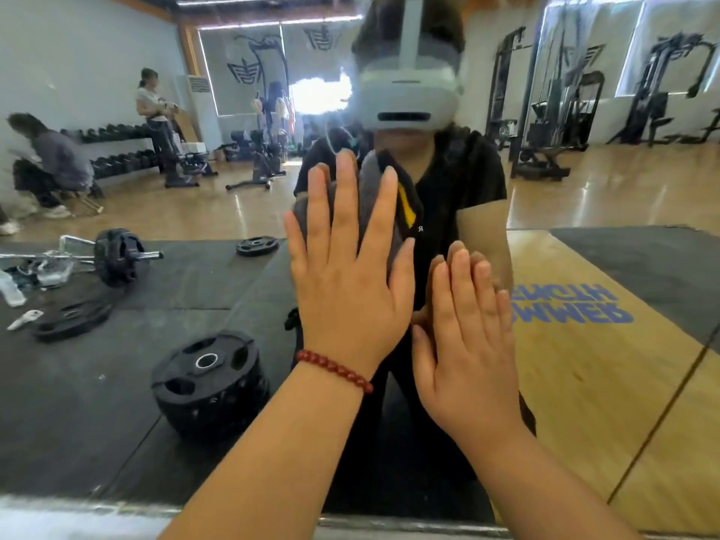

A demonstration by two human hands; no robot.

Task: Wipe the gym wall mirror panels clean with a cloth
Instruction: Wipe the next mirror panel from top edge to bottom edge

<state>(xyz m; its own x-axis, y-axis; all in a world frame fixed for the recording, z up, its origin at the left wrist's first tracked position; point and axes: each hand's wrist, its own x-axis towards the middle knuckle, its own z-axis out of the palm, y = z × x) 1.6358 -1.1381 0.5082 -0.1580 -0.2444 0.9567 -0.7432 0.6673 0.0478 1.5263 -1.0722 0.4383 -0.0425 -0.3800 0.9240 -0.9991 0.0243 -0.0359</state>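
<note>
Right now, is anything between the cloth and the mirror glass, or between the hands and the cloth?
Nothing visible. The left hand presses the grey cloth flat against the mirror with straight fingers; the right hand lies open on the glass beside it.

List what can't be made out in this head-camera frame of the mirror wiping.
- Grey cloth with a black and yellow edge: mostly hidden behind the flat left hand pressing it to the wall mirror.
- Right hand: seen edge-on; contact with the glass is unclear.
- Smears on the glass: indistinguishable among reflections.
- Small white items reflected at the left: too small to identify.
</note>
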